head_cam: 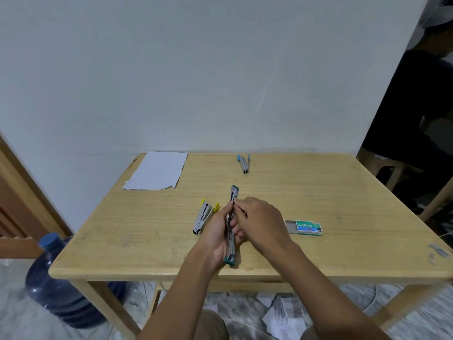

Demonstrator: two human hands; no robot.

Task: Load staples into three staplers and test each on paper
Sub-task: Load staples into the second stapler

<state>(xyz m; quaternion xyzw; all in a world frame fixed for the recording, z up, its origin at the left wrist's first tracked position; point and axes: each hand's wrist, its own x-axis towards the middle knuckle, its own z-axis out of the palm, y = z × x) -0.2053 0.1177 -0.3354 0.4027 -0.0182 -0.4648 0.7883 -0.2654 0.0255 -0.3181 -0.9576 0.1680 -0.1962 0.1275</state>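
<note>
Holding: our left hand (217, 233) wraps its grip round the green stapler (234, 193), which is opened out long at lower centre of the frame, over the tabletop (331, 192).
Right hand (259, 219): narrow grip, fingertips pinching at the green stapler's metal rail; we cannot tell whether staples sit between them.
Yellow stapler (204, 217): lying just left of our hands.
Blue stapler (244, 164): upper centre, well apart.
Staple box (306, 227): right of our hands, drawer partly out.
Paper (157, 170): tabletop's upper left corner.
</note>
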